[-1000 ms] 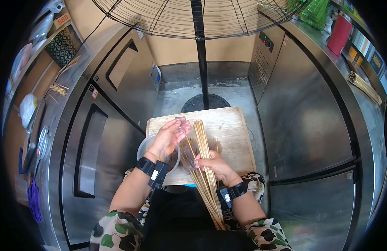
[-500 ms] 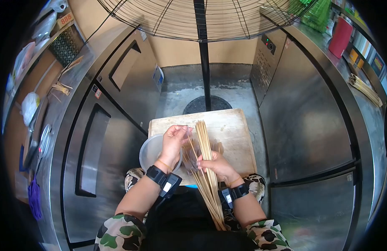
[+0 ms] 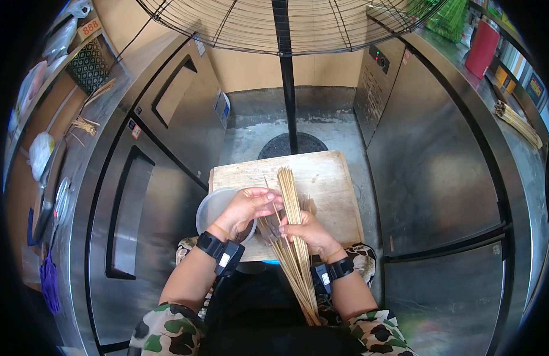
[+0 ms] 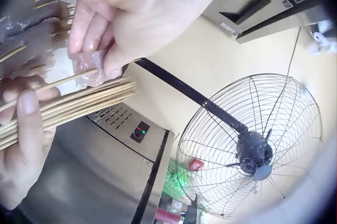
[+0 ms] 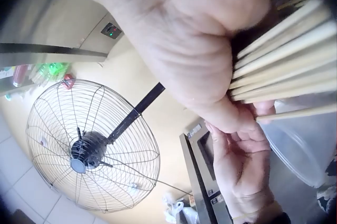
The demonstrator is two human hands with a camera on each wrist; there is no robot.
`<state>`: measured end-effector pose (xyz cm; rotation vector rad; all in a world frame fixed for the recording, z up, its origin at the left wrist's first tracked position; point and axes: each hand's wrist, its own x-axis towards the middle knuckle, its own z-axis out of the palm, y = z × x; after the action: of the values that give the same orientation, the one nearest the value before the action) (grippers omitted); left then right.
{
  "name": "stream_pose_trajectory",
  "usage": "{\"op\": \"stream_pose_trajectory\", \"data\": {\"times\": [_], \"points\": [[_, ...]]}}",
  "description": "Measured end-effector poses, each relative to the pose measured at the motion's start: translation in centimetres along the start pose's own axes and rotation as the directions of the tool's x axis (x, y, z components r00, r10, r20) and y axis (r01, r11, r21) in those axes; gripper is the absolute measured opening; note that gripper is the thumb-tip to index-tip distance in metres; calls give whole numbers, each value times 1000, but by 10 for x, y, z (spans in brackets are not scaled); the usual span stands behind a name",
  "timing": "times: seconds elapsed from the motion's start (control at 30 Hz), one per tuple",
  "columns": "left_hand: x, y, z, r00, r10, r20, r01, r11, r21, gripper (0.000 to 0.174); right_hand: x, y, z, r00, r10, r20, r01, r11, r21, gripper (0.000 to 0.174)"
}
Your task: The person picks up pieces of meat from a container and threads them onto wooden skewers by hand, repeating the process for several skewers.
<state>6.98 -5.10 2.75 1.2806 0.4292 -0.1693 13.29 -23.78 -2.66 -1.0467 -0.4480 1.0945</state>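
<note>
My left hand (image 3: 249,206) pinches a thin, glossy pinkish slice of meat (image 4: 87,66) between thumb and fingers. A single bamboo skewer (image 4: 68,81) runs from my right hand to that slice; its point shows above the left fingers in the head view. My right hand (image 3: 311,232) grips a thick bundle of bamboo skewers (image 3: 291,193), points upward, and holds the single skewer with thumb and fingertips. Beneath the hands, skewered meat slices (image 4: 31,42) lie on a wooden board (image 3: 331,184), partly hidden by the hands and the bundle.
A clear plastic tub (image 3: 210,204) stands at the board's left side. Steel cabinets (image 3: 429,154) flank both sides. Ahead rises a wire-caged fan (image 4: 253,150) on a black pole (image 3: 288,101). More skewers (image 3: 516,123) lie on the right counter.
My left hand has come down toward the right hand, along the single skewer, whose point now sticks out past the left fingers. The right hand and its bundle stay nearly in place.
</note>
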Motion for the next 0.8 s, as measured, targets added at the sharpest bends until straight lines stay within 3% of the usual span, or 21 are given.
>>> {"op": "stream_pose_trajectory", "data": {"times": [0.1,0.23,0.33,0.53,0.73,0.8], "points": [[0,-8,0,999,27,-24,-32,978,-205,22,-1,-2,0,1000,-9,3,9,1000,2,8],[9,-11,-5,972,150,-181,-219,858,-465,22,-2,-3,3,1000,9,5,-9,1000,7,9],[16,-6,-5,936,110,-334,-266,845,-465,24,-2,-3,3,1000,21,-2,-21,1000,-1,10],[16,-4,-6,941,196,-276,-292,883,-368,20,-1,-1,2,1000,20,-11,-19,1000,18,10],[-1,-22,19,916,224,-334,-290,944,-160,22,0,3,0,999,0,-52,3,999,43,9],[-8,-31,26,916,218,-336,-314,911,-267,38,0,3,-1,998,-6,-67,9,999,53,9]]}}
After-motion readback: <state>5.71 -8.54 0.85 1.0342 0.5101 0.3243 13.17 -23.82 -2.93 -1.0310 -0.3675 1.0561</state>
